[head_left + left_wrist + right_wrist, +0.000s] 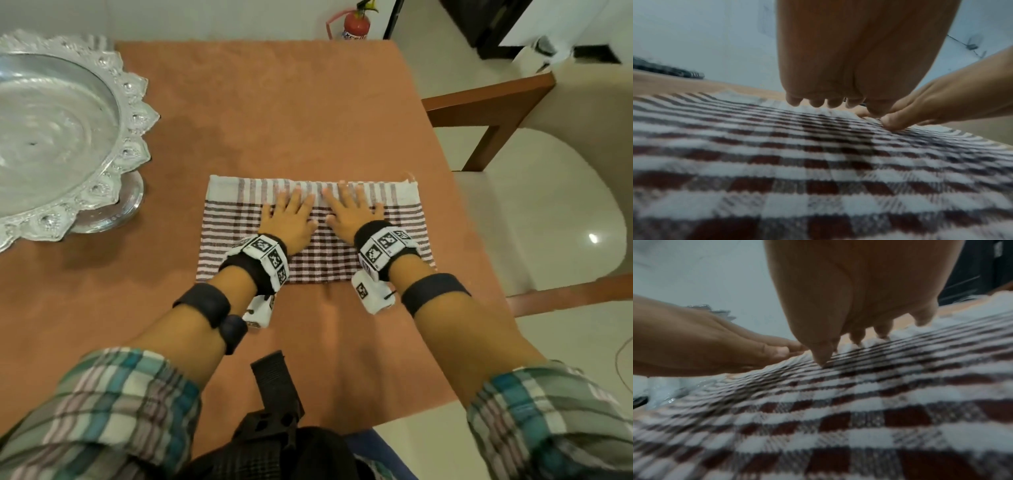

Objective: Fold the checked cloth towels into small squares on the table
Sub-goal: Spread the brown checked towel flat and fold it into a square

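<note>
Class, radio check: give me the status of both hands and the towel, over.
Left hand and right hand open, flat on the towel. Towel a wide rectangle, not yet square. Silver bowl off left, clear of it.

Folded checked towel [342,263] flat on table [274,120]

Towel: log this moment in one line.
towel: flat on table | left hand: pressing | right hand: pressing | stage: smoothing

We take this for a home dining room: a table [274,102] under an orange cloth, a wooden chair [513,164] with a cream padded seat drawn up beside it, an ornate silver pedestal bowl [68,137], glossy tiled floor [582,342], and a red fire extinguisher [356,24] by the wall.
</note>
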